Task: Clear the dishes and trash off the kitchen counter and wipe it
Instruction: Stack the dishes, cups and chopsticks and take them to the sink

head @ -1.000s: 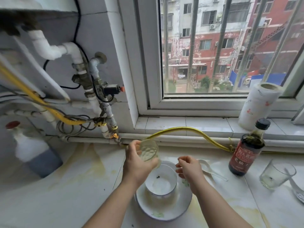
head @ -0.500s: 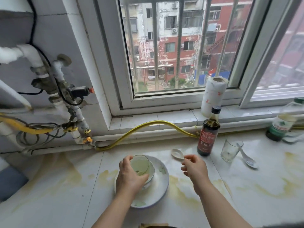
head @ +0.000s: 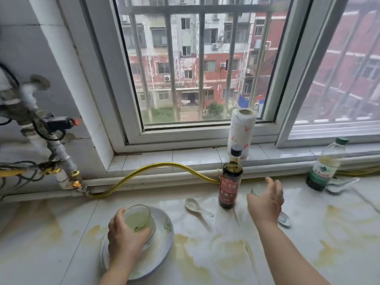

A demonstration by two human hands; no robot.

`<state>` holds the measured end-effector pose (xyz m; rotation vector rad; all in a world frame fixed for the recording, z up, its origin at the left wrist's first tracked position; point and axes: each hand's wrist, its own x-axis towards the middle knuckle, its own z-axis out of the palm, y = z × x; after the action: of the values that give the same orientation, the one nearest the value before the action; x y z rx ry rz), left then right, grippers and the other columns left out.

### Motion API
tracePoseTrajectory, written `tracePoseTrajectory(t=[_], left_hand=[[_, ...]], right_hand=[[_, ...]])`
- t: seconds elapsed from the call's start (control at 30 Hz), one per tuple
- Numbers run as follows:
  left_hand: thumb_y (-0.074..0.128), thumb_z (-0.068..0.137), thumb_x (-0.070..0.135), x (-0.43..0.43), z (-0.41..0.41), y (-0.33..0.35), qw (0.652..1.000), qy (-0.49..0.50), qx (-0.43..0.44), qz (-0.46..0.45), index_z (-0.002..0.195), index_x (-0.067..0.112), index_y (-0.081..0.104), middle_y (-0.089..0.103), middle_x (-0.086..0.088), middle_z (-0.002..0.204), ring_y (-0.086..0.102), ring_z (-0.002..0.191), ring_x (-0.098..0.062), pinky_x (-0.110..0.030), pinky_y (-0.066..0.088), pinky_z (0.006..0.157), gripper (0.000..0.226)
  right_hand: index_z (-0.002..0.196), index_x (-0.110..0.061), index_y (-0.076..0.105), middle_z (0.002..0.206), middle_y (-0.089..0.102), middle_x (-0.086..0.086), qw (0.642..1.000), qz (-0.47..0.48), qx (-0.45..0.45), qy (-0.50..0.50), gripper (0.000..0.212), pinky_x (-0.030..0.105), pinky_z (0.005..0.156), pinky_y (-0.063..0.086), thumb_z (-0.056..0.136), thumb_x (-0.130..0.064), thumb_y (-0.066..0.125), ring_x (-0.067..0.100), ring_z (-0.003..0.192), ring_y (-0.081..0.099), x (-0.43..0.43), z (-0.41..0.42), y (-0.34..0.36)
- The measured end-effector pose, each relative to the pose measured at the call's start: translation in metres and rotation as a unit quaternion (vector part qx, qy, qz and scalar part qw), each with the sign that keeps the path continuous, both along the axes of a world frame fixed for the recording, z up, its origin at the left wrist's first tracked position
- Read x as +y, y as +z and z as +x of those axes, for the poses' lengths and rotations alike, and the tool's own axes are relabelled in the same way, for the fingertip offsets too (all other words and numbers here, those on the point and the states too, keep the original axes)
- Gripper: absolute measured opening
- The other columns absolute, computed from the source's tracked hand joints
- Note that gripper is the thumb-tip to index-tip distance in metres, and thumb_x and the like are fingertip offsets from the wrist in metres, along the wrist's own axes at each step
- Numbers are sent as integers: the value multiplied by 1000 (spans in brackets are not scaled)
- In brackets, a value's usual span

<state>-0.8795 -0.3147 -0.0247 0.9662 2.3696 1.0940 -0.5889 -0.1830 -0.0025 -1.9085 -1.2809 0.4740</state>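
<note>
The left hand (head: 128, 236) has brought the small glass (head: 138, 219) down: a second ago it was held up above the bowl (head: 151, 229), and now it sits inside that bowl, which rests on the plate (head: 162, 243) near the front of the tabletop (head: 308, 243). The fingers are wrapped around the glass from its near side, so the stack of plate, bowl and glass is gathered under one hand. The right hand (head: 266, 199) has meanwhile left its place beside the plate and travelled right, past the soy bottle (head: 230, 182), to the second glass (head: 255, 191); half a second ago it hovered loosely curled near the spoon (head: 195, 205). Its fingers are spread and curving round the glass (whether they already touch it cannot be told, since the hand hides most of it). A second spoon (head: 284, 218) peeks out just below the wrist, and a third spoon (head: 341, 185) lies beside the green bottle (head: 323, 167) at the far right. For the task, this suggests the dishes are being consolidated into one pile for carrying off, with the second glass likely next. The yellow stains over the tabletop are untouched, so wiping has not begun; the paper roll (head: 241, 128) stands on the sill (head: 185, 157).
</note>
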Motion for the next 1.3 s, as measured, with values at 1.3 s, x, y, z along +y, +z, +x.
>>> tracePoseTrajectory(t=[1.3], left_hand=[[73, 74, 47, -21, -18, 12, 997, -64, -2, -36, 150, 24, 13, 38, 2, 150, 43, 133, -20, -30, 38, 100, 99]], right_hand=[[133, -27, 44, 131, 47, -8, 859, -45, -127, 494, 64, 28, 93, 44, 74, -29, 69, 15, 116, 52, -72, -226, 79]])
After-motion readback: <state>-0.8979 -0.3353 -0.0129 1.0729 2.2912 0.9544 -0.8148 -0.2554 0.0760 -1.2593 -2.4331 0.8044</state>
